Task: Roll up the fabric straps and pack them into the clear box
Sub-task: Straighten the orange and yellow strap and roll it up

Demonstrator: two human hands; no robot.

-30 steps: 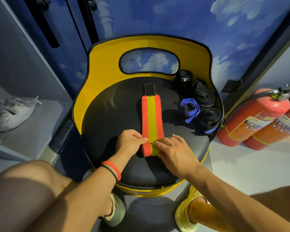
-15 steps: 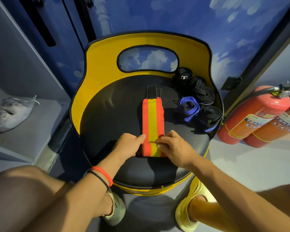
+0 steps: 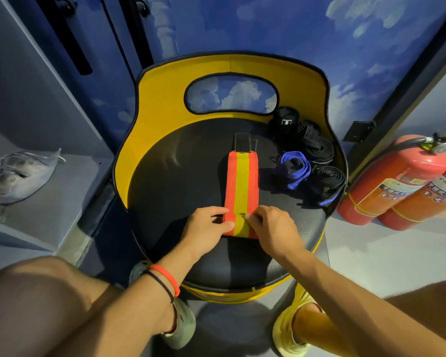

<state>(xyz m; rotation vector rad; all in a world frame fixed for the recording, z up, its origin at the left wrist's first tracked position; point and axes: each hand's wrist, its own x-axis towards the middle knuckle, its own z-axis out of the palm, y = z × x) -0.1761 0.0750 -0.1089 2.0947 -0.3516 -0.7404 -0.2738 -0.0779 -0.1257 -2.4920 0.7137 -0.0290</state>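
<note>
head view | orange-yellow strap [image 3: 241, 186] lying flat along chair seat [image 3: 170, 181], near end sitting coiled | left hand [image 3: 206, 230] and right hand [image 3: 273, 228] pinching coil from either side, likely keeping edges aligned | rolled straps [image 3: 317, 155] sitting at seat's right | clear box not showing

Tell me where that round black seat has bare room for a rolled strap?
The left half of the round black seat is bare, between the yellow curved backrest and the orange-and-yellow striped fabric strap. So is its front edge. The right rear is crowded with black rolled straps and a blue rolled strap.
</note>
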